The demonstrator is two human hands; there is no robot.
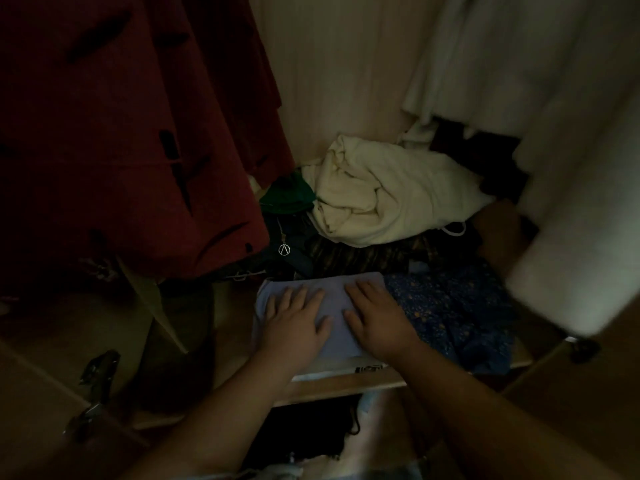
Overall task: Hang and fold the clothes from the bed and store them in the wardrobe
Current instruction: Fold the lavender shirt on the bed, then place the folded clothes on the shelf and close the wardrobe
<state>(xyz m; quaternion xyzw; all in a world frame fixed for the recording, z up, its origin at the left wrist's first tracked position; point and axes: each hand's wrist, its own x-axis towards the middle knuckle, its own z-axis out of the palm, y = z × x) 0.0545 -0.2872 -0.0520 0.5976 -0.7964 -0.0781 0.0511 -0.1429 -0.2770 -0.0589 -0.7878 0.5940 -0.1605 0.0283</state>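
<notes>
A folded pale lilac garment [334,299] lies on the wardrobe shelf [346,384], near its front edge. My left hand [294,323] rests flat on its left half, fingers straight and spread. My right hand [375,317] lies flat on its right half in the same way. Under the lilac piece the white edge of another folded item [332,372] with dark print shows. A blue flowered cloth [457,317] lies right beside it on the shelf.
A crumpled cream garment [384,192] and a green one [289,195] are piled at the back over dark clothes. A dark red patterned garment [121,133] hangs at left, white garments [536,81] at right. The wardrobe door with its hinge [97,386] stands at lower left.
</notes>
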